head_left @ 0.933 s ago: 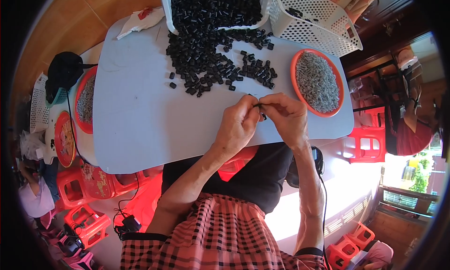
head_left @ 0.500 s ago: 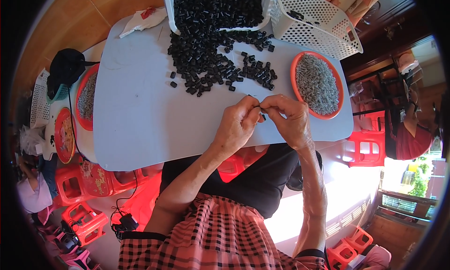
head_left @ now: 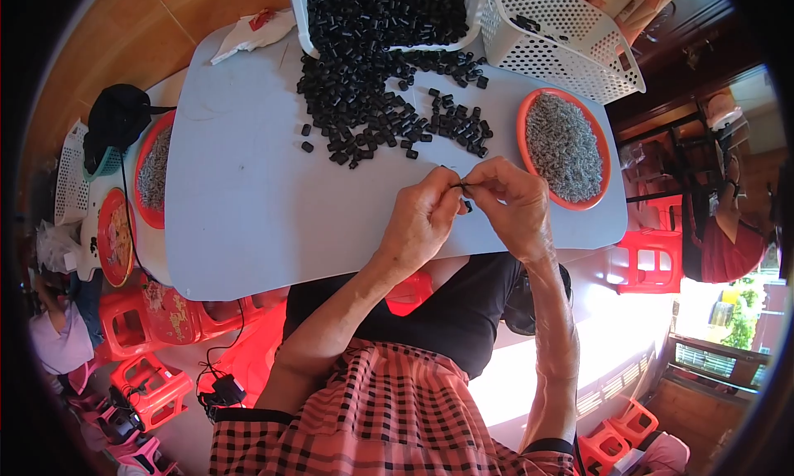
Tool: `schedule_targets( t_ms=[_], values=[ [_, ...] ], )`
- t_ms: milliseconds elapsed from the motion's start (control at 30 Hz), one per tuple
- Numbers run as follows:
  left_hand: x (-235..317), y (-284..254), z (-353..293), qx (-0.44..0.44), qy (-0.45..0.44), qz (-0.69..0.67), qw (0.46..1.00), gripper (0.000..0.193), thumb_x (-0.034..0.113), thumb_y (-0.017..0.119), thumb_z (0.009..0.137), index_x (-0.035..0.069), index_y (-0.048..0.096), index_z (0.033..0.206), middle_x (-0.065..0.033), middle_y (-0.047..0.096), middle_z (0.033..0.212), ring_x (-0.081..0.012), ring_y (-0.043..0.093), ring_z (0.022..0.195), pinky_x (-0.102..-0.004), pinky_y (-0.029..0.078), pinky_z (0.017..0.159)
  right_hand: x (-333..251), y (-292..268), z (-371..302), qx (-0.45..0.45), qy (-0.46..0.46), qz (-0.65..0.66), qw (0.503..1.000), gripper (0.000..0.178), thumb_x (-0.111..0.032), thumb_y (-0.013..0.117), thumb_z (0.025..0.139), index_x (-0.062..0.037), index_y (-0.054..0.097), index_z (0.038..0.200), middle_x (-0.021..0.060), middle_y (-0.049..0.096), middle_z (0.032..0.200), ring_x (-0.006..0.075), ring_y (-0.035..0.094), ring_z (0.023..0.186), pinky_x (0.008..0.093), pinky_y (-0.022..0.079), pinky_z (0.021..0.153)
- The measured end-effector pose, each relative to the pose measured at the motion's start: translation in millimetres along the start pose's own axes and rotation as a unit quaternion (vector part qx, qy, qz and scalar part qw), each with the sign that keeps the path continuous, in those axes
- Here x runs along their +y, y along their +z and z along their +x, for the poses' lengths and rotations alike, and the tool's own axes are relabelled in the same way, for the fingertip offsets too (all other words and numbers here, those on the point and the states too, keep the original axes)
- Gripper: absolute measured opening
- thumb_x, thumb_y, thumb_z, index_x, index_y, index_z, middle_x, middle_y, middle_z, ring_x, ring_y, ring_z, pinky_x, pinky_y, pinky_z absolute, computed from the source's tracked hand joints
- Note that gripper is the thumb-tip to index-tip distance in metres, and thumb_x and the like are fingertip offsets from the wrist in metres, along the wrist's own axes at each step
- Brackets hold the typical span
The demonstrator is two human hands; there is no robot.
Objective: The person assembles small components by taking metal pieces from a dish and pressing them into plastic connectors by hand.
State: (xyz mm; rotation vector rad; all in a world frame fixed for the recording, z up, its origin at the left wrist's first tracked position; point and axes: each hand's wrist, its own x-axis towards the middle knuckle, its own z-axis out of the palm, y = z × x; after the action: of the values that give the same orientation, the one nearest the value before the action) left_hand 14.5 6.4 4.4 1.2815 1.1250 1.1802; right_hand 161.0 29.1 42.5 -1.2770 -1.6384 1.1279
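Observation:
Over the near right part of the light blue table (head_left: 248, 195), my two hands meet fingertip to fingertip. My left hand (head_left: 423, 207) is closed in a pinch on a small black plastic piece (head_left: 468, 205), whose end pokes out below the fingers. From the right, my right hand (head_left: 514, 207) pinches at the same spot; whatever its fingertips hold is too small to make out. Beyond the hands lies a heap of black plastic pieces (head_left: 356, 104), spilling from a white bin (head_left: 302, 29). Beside my right hand stands a red-rimmed bowl (head_left: 523, 133) of small clear-grey parts (head_left: 565, 149).
A white perforated basket (head_left: 571, 62) with a few black pieces stands at the back right. A crumpled white bag (head_left: 252, 38) lies at the back left. Left of the table are another red bowl (head_left: 147, 145), a black cap (head_left: 120, 116) and red stools (head_left: 153, 389).
Both hands stay at the same place, with the right fingers shifted slightly up against the left ones. The view has moved a little; the heap and bowls look unchanged.

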Motion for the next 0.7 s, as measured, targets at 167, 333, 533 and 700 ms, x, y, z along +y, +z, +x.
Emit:
schedule_targets(
  t_ms=[167,333,533,700],
  values=[
    [-6,2,-2,0.014,0.031,0.006,0.999,0.008,0.006,0.050,0.092,-0.001,0.053,0.089,-0.0122,0.063,0.068,-0.0163,0.063,0.063,-0.0291,0.049,0.057,-4,9,-7,0.033,-0.076,-0.088,0.993,0.015,0.011,0.058,0.075,0.0009,0.064,0.085,0.0075,0.065,0.076,0.0136,0.066,0.071,0.0263,0.052,0.067],
    [-5,3,0,0.012,0.058,0.029,0.998,0.007,0.005,0.050,0.091,-0.001,0.053,0.090,-0.0127,0.063,0.068,-0.0174,0.063,0.061,-0.0293,0.049,0.057,-5,11,-7,0.069,-0.115,-0.120,0.984,0.015,0.011,0.057,0.075,0.0002,0.063,0.082,0.0076,0.064,0.073,0.0153,0.066,0.067,0.0264,0.050,0.060],
    [-1,1,1,-0.008,0.008,0.017,1.000,0.010,0.006,0.050,0.093,-0.001,0.056,0.092,-0.0048,0.062,0.072,-0.0089,0.060,0.068,-0.0241,0.049,0.065,-9,4,-3,0.011,-0.078,-0.067,0.995,0.020,0.011,0.057,0.076,0.0009,0.062,0.092,0.0109,0.067,0.077,0.0177,0.069,0.072,0.0283,0.054,0.066],
    [-4,1,2,0.002,0.007,-0.023,1.000,0.011,0.008,0.049,0.092,-0.002,0.056,0.090,-0.0090,0.063,0.069,-0.0129,0.063,0.065,-0.0269,0.050,0.061,-4,4,-6,0.027,-0.062,-0.066,0.995,0.021,0.008,0.059,0.078,0.0008,0.060,0.099,0.0130,0.069,0.082,0.0199,0.070,0.081,0.0296,0.055,0.075]
  ],
)
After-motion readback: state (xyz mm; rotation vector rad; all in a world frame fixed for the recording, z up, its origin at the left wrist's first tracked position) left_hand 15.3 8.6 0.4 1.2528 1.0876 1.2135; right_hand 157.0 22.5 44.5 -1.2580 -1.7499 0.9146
